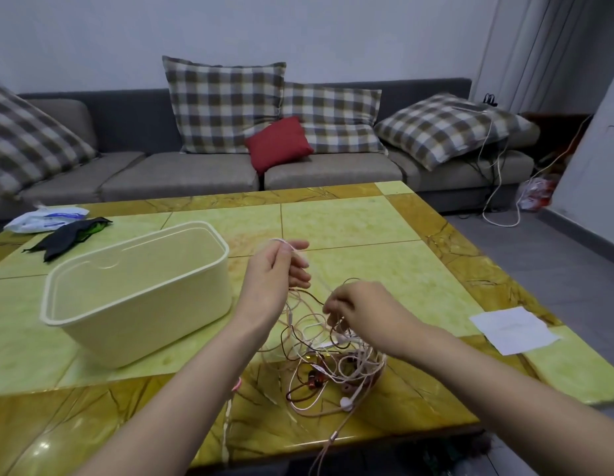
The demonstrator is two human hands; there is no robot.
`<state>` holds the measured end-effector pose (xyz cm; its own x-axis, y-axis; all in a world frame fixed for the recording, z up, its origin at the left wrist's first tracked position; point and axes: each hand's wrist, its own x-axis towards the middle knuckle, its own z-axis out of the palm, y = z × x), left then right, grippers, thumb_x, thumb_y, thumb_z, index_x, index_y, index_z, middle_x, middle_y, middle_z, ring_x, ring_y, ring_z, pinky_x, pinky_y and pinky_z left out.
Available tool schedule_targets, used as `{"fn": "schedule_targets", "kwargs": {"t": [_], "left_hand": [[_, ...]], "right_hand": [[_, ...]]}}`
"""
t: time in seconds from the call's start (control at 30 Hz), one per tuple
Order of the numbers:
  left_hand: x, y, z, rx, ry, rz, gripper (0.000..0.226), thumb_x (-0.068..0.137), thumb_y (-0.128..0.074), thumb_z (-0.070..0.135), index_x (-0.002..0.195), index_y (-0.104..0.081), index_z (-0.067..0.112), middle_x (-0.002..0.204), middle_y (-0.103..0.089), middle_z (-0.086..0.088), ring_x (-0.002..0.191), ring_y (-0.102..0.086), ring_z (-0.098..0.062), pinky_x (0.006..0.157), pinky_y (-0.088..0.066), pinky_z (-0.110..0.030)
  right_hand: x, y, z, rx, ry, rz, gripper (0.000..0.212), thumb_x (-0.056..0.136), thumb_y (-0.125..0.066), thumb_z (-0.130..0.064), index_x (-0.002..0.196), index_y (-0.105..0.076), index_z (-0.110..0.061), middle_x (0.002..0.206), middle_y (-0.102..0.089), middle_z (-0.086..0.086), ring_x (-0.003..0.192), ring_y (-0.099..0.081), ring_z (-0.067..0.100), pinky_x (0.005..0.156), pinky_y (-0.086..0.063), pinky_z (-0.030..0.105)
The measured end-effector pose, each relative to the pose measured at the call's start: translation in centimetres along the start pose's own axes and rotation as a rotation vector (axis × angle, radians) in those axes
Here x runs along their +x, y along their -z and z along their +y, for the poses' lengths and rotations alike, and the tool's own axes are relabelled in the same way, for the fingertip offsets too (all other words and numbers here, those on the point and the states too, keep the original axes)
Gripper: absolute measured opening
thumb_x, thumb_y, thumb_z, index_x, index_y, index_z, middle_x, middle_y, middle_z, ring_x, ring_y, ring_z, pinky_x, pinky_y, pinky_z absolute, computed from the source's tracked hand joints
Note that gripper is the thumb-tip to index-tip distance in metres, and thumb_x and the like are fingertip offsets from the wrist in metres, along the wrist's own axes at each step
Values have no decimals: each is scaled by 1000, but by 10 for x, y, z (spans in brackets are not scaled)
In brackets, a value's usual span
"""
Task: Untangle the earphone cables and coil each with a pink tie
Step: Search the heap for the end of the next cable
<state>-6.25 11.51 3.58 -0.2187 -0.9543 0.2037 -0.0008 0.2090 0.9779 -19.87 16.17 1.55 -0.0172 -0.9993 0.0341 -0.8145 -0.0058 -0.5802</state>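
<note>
A tangle of earphone cables (327, 369), white, pink and dark brown, lies on the table near its front edge. My left hand (276, 273) is raised above the tangle and pinches a white cable between thumb and fingers, so the strand hangs down into the pile. My right hand (358, 305) reaches down into the top of the tangle with its fingers closed on some strands. A pink tie (236, 384) peeks out beside my left forearm. One pink cable (327, 444) trails off the table's front edge.
An empty cream plastic tub (140, 293) stands left of my hands. A white paper sheet (513, 329) lies at the table's right edge. A black cloth (66, 237) and a wipes packet (46, 219) sit far left. A sofa with cushions (226, 104) stands behind.
</note>
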Motion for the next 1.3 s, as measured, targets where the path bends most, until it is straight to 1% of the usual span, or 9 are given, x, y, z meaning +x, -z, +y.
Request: {"fn": "schedule_targets", "kwargs": {"t": [0.13, 0.27, 0.43, 0.57, 0.67, 0.87, 1.0, 1.2, 1.3], "left_hand": [[-10, -9, -18, 180, 102, -221, 28, 100, -34, 6, 112, -58, 15, 97, -65, 1, 84, -60, -12, 80, -51, -26], [-20, -22, -26, 265, 102, -394, 23, 96, -44, 6, 102, -66, 10, 90, -69, 4, 83, -62, -3, 73, -47, -13], [-26, -17, -29, 283, 111, -417, 24, 97, -44, 14, 101, -68, 16, 91, -68, 8, 78, -60, 0, 72, -46, -15], [-30, -11, -21, 225, 69, -444, 15, 94, -53, 21, 100, -67, 24, 97, -69, 4, 78, -61, -3, 75, -48, -18], [-28, -11, -18, 337, -5, -355, 19, 94, -53, 23, 85, -70, 25, 70, -63, 23, 67, -51, 8, 68, -40, -15], [-15, -10, -10, 156, 25, -138, 23, 98, -41, 9, 86, -60, 8, 69, -59, -1, 50, -51, -4, 49, -41, -15], [-10, -5, -4, 11, 59, -24, 23, 100, -36, 10, 90, -56, 6, 73, -57, -7, 49, -54, -5, 49, -48, -17], [-3, 11, 4, -98, 10, 117, 24, 101, -35, 10, 90, -57, 8, 72, -54, -5, 48, -51, -1, 47, -46, -16], [-4, 14, -1, -84, 23, 123, 25, 101, -35, 10, 90, -57, 8, 72, -53, -5, 48, -52, -2, 47, -45, -16]], "right_hand": [[10, 26, -18, 187, 45, 166, 23, 96, -50, -14, 90, -69, -3, 78, -70, 7, 65, -69, 17, 68, -58, 34], [17, 47, -37, 362, 72, 238, 21, 96, -48, -8, 90, -66, 1, 77, -68, 12, 59, -67, 22, 57, -57, 31], [28, 64, -34, 492, 51, 375, 17, 95, -49, -6, 88, -64, -5, 72, -66, 8, 49, -64, 10, 53, -57, 25], [31, 59, -18, 539, -37, 350, 18, 96, -48, -6, 95, -65, 2, 73, -66, 9, 49, -64, 10, 51, -55, 20], [27, 52, -12, 548, -110, 217, 30, 100, -42, -14, 98, -63, 8, 83, -68, 14, 61, -67, 16, 55, -57, 21], [7, 22, -9, 426, -1, -162, 34, 103, -33, -16, 95, -60, 3, 80, -65, 6, 74, -60, 16, 74, -52, 33], [0, 6, -2, 242, 63, -210, 23, 99, -44, -22, 90, -64, -16, 93, -70, 0, 85, -63, 10, 84, -50, 29], [-8, -5, 27, -126, 39, -265, 18, 92, -57, -23, 94, -71, -14, 82, -68, -5, 71, -59, 6, 65, -45, 22], [-8, -2, 30, -142, 4, -195, 23, 97, -48, -20, 110, -67, -16, 109, -68, -1, 96, -61, 11, 84, -47, 26]]}}
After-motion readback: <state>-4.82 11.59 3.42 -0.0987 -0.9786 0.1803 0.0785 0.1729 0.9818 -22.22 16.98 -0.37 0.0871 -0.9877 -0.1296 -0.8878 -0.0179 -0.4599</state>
